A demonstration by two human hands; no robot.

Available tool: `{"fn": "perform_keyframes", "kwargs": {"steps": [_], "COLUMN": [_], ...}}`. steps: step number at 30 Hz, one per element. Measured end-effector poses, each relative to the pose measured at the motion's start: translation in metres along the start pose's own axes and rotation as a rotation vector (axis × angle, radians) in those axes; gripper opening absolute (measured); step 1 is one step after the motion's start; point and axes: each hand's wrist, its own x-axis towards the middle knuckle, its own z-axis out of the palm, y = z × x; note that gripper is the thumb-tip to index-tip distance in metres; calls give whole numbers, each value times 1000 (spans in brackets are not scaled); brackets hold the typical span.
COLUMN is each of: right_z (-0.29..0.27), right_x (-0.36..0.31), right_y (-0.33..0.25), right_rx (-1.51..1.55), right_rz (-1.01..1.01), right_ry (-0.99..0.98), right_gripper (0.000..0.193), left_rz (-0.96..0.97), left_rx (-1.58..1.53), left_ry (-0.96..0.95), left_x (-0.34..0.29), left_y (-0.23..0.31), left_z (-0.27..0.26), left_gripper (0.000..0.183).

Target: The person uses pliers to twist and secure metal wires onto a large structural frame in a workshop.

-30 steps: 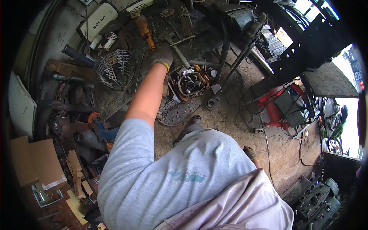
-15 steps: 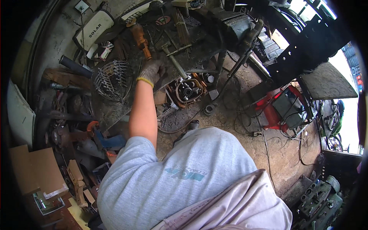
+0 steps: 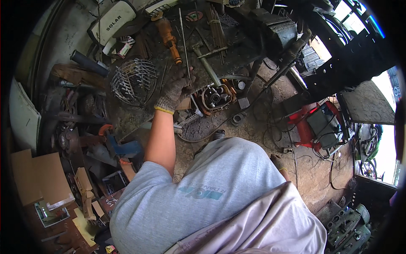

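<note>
My left hand (image 3: 175, 91), in a dirty knit glove with a yellow cuff, is closed around the lower end of a thin metal rod (image 3: 183, 38). The rod stands out away from me over the dark workbench (image 3: 135, 120). Just beyond the hand lies an orange angle grinder (image 3: 168, 40). To its right is a T-shaped metal piece (image 3: 208, 65), and left of it a domed cage of twisted bars (image 3: 134, 80). Part of my right hand (image 3: 279, 163), gloved too, shows low beside my shirt; its fingers cannot be made out.
A bundle of thin rods (image 3: 217, 31) lies at the bench's far side. An open box of metal parts (image 3: 215, 97) sits right of my left hand. Cables cross the floor towards a red stand (image 3: 302, 129) bearing a grey-green machine. A blue tool (image 3: 124, 146) lies at left.
My left hand has drawn back from the grinder's handle end and now holds a thin rod upward. Part of my right hand has come into view beside my shirt. The view has shifted slightly.
</note>
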Motion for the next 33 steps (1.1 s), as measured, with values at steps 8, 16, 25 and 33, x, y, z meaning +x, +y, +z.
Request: {"fn": "perform_keyframes", "kwargs": {"steps": [8, 16, 25, 33], "right_z": [4, -34, -35, -15], "right_x": [-2, 48, 60, 32], "right_y": [9, 78, 96, 63], "right_rx": [-274, -283, -95, -58], "right_rz": [-103, -111, -113, -51], "right_ry": [14, -23, 3, -19], "right_gripper": [19, 20, 22, 22], "left_rz": [28, 22, 12, 18], "left_rx": [11, -27, -43, 50], "left_ry": [-89, -156, -204, -156], "left_x": [7, 13, 19, 5], "left_y": [-4, 6, 5, 3], "left_z": [-8, 1, 1, -15], "left_gripper": [48, 44, 45, 44]}}
